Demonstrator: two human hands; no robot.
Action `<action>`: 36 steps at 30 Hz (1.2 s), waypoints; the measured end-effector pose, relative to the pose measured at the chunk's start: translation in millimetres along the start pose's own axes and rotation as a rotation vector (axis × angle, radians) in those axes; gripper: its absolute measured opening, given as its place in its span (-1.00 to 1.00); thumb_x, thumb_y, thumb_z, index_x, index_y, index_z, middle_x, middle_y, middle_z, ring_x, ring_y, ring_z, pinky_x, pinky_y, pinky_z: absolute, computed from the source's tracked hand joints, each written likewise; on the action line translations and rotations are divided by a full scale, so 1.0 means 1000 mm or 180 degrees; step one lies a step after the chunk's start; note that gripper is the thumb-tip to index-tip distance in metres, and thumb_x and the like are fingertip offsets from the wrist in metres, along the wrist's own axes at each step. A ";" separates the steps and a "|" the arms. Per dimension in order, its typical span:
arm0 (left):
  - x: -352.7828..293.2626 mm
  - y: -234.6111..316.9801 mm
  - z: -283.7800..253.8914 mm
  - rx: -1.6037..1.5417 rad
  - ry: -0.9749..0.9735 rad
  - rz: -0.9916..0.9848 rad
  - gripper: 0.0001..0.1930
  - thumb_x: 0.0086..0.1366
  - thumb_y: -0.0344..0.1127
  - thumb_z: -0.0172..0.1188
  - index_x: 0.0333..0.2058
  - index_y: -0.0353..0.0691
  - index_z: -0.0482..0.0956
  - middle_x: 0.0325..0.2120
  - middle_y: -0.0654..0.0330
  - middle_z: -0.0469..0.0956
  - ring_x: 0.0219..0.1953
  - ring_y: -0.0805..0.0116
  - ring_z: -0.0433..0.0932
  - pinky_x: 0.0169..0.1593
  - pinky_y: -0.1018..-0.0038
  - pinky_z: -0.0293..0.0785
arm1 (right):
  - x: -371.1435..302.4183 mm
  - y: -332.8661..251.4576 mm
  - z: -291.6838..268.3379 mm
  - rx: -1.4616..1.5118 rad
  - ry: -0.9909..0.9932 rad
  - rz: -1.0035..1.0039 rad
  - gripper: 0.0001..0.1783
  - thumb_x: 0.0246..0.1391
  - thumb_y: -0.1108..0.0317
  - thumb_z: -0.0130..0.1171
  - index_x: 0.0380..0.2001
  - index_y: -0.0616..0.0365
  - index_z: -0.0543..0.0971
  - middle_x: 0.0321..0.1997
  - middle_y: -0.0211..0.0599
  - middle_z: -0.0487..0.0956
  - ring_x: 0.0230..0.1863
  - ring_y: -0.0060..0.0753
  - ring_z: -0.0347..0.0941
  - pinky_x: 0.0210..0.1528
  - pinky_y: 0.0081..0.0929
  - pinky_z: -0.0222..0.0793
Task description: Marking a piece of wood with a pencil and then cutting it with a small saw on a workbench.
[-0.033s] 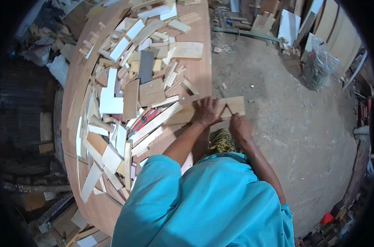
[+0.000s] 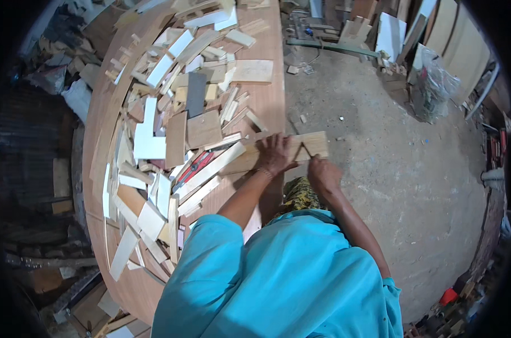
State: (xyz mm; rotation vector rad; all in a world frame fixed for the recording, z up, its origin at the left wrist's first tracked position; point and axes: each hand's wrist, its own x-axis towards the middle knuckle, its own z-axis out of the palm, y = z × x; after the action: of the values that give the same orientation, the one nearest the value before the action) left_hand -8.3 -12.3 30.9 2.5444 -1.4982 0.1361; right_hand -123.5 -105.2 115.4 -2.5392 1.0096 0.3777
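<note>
A pale wooden board (image 2: 316,144) lies across the table's right edge, its right end jutting out over the floor. Pressed flat on top of it is my left hand (image 2: 275,154), fingers spread. My right hand (image 2: 324,173) is closed at the board's near edge around a thin dark tool (image 2: 308,151). The tool slants up and left over the board, and a second dark line meets it in a V. Whether that line is a shadow or part of the tool, I cannot tell. My fist hides the tool's handle, and its exact kind is unclear.
Wood offcuts (image 2: 204,129) cover much of the table (image 2: 261,101), with a red-handled tool (image 2: 194,167) among them. Concrete floor (image 2: 390,186) lies to the right. A clear plastic bag (image 2: 434,90) stands by leaning boards (image 2: 463,45) at the far right.
The whole scene sits slightly further left in the picture. Both hands keep nearly the same places on the board, and the right hand still grips the thin dark tool.
</note>
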 end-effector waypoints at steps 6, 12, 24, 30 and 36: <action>0.009 -0.009 0.000 -0.0634 -0.0016 -0.0340 -0.38 -0.11 0.19 0.00 -0.19 -0.19 0.32 -0.28 0.06 0.22 -0.16 0.11 0.17 -0.12 0.10 -0.01 | -0.005 -0.013 -0.004 0.0569 0.0250 -0.0382 -0.66 0.01 0.31 -0.34 -0.54 0.33 0.39 -0.55 0.09 0.45 -0.46 0.11 0.40 -0.41 -0.11 0.29; 0.000 -0.011 0.009 -0.0019 0.0340 0.0068 -0.44 -0.02 0.03 -0.04 -0.07 -0.16 0.23 -0.19 0.10 0.22 -0.10 0.14 0.15 -0.04 0.09 -0.06 | -0.004 -0.013 0.004 0.0144 0.0548 -0.0561 -0.84 -0.12 0.42 -0.19 -0.56 0.28 0.36 -0.65 -0.04 0.46 -0.56 -0.12 0.45 -0.56 -0.31 0.35; -0.001 -0.011 0.020 -0.0185 0.0118 -0.0086 -0.45 -0.05 -0.08 0.04 -0.04 -0.09 0.21 -0.14 0.17 0.20 -0.06 0.20 0.15 -0.03 0.14 -0.04 | 0.021 -0.023 0.025 0.0491 0.0650 -0.0808 -0.87 -0.13 0.43 -0.15 -0.56 0.25 0.36 -0.64 -0.03 0.46 -0.56 -0.11 0.44 -0.54 -0.31 0.35; 0.000 -0.013 0.007 -0.0311 0.0153 -0.0400 -0.54 0.02 -0.18 -0.03 -0.06 -0.14 0.25 -0.14 0.13 0.20 -0.05 0.16 0.13 -0.02 0.11 -0.07 | -0.016 -0.017 -0.003 0.0617 0.0276 -0.0451 -0.87 -0.15 0.42 -0.13 -0.55 0.27 0.37 -0.61 0.01 0.46 -0.54 -0.09 0.44 -0.51 -0.28 0.35; -0.002 -0.012 0.011 -0.0388 0.0065 -0.0234 -0.52 -0.01 -0.17 -0.02 -0.07 -0.16 0.24 -0.13 0.15 0.21 -0.04 0.15 0.13 0.00 0.08 -0.09 | -0.006 -0.017 0.009 0.0236 0.0131 -0.0537 -0.85 -0.15 0.42 -0.12 -0.52 0.31 0.37 -0.62 0.03 0.46 -0.51 -0.04 0.45 -0.48 -0.23 0.34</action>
State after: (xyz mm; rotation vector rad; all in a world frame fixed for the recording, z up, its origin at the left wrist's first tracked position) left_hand 0.7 -7.6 18.4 2.4897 -1.3597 0.0584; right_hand -116.9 -86.2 113.9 -2.5508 0.8006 0.2368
